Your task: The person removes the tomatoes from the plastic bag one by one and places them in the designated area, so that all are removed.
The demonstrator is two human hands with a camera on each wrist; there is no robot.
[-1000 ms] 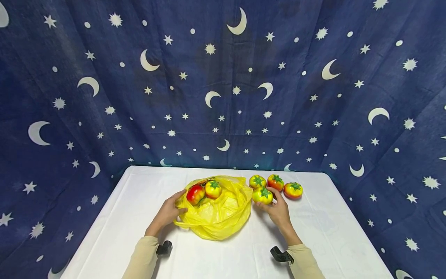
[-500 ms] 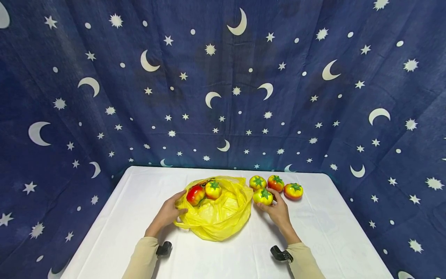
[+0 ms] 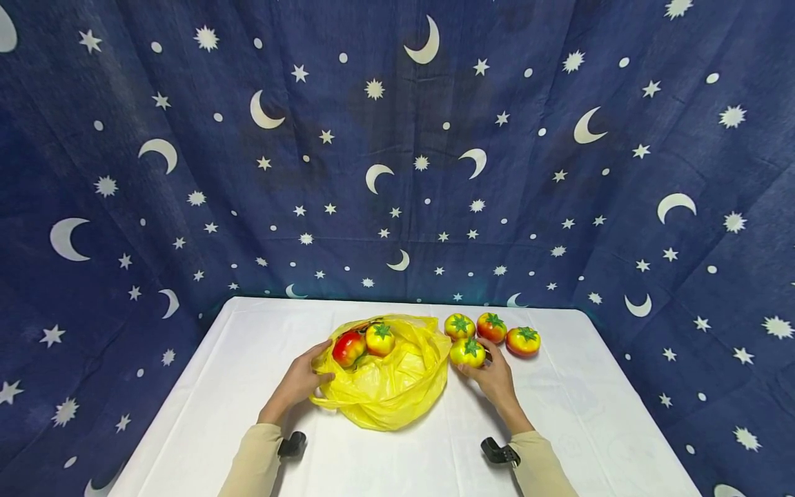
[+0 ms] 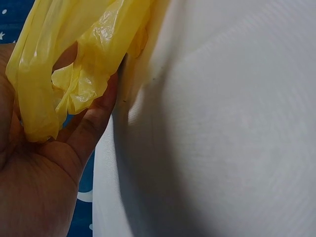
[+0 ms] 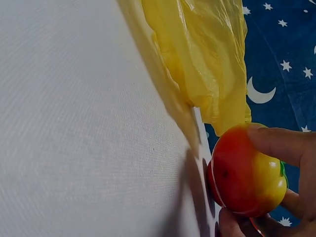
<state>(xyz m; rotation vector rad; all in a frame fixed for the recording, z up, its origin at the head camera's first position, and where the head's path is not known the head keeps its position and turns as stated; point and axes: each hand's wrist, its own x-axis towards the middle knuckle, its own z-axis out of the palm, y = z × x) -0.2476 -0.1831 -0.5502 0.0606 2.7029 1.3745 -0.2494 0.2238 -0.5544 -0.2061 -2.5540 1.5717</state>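
A crumpled yellow plastic bag [image 3: 391, 393] lies on the table with its mouth facing up. My left hand [image 3: 302, 376] holds its left rim between thumb and fingers; the left wrist view shows bag folds [image 4: 37, 98] inside the hand. In the bag's mouth sit a red toy tomato [image 3: 349, 347] and a yellow one with a green leafy top [image 3: 380, 338]. Just right of the bag, my right hand [image 3: 493, 376] grips another toy tomato [image 3: 467, 352]. Thumb and fingers wrap this red-and-yellow tomato [image 5: 242, 170] in the right wrist view.
Behind the right hand stand a yellow toy tomato [image 3: 459, 326], a red-orange one [image 3: 491, 327] and a yellow-red one [image 3: 523, 342]. A white cloth covers the table [image 3: 584, 414]. A dark blue curtain [image 3: 348, 241] with moons and stars rises beyond its far edge.
Hardly anything differs. The right hand and its toy tomato have shifted by only a tiny amount; the left hand and the bag stay in place.
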